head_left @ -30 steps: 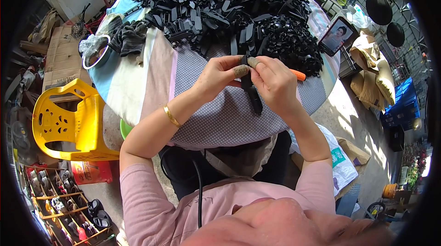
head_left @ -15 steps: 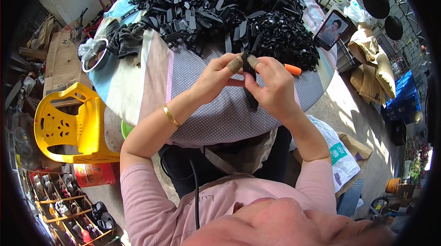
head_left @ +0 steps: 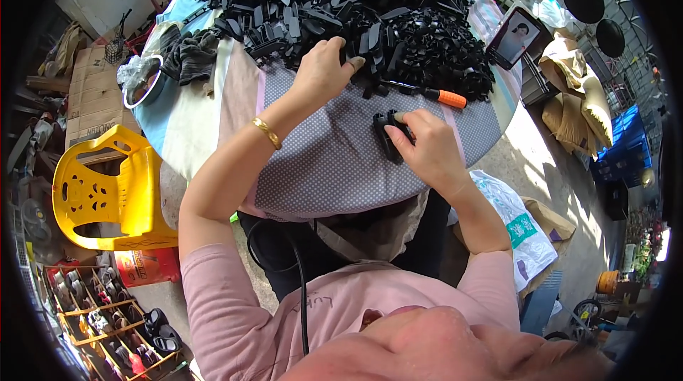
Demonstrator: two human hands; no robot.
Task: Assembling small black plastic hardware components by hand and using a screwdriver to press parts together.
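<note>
My right hand (head_left: 435, 150) holds a black plastic piece (head_left: 385, 140) above the dotted cloth, thumb and fingers closed on its right side. The piece looks long and narrow, with a raised part at its upper end. My left hand (head_left: 326, 73) reaches to the near edge of a heap of black plastic parts (head_left: 313, 4), its thumb and forefinger apart with dark parts between them. A wrap covers the tip of its thumb. Beyond my right hand lies a screwdriver (head_left: 449, 98) with an orange handle, its shaft against a mound of smaller black parts (head_left: 441, 54).
The round table wears a striped and dotted cloth (head_left: 313, 175). Dark gloves (head_left: 191, 61) and a bowl (head_left: 142, 82) lie at its left, a phone (head_left: 515, 39) stands at its right. A yellow chair (head_left: 107, 196) is left; a white sack (head_left: 516, 228) lies right.
My hands have parted. The left has moved up to the heap, while the right has come down and nearer with the black plastic piece. More of the screwdriver now shows.
</note>
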